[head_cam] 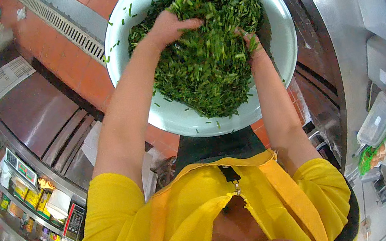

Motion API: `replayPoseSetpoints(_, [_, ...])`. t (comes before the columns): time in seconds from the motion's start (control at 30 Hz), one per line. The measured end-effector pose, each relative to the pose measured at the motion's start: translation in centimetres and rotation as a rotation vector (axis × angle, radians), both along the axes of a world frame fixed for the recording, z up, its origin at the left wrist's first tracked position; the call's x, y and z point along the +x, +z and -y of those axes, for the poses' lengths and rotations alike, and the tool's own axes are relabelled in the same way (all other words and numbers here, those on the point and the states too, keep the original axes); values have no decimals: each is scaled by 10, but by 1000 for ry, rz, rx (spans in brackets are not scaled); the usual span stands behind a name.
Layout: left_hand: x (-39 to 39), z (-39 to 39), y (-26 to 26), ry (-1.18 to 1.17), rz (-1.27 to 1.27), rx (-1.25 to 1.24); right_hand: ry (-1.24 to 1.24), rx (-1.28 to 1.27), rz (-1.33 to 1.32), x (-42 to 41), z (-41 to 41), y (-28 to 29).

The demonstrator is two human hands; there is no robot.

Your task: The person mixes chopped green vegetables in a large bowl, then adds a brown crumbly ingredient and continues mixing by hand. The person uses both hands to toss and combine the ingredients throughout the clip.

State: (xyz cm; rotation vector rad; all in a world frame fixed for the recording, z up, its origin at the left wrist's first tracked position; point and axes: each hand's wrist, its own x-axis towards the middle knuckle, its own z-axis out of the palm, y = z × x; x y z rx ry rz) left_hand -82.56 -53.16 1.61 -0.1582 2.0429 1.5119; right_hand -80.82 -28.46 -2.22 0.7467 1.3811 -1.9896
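A wide pale enamel basin (186, 124) with a dark rim sits in front of me, holding a large heap of chopped leafy greens (205, 79). My left hand (176, 26) is in the upper left of the heap with a clump of greens over its fingers and its thumb stretched out. On the heap's right side is my right hand (250, 38), bits of green stuck to it and its fingers mostly hidden among the leaves. The greens between both hands are blurred. Loose cut pieces cling to the basin's inner wall.
Steel counters curve along both sides. A digital scale (21, 166) and yellow packages (32, 197) are at left. Clear plastic containers (376, 121) and a green net bag (368, 159) lie on the right counter. A slotted drain grate (60, 25) crosses the red tile floor (47, 61).
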Motion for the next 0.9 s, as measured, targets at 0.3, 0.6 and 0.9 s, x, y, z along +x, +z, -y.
replayPoseSetpoints(0.3, [139,-18,85,148,-574,-255,629,589,-870,63,16,112])
replayPoseSetpoints(0.6, [224,2,18,1127,459,352,837,647,-562,-47,28,62])
replayPoseSetpoints(0.9, [183,13,-37,1335,662,704,1403,24,-217,-58,14,-120])
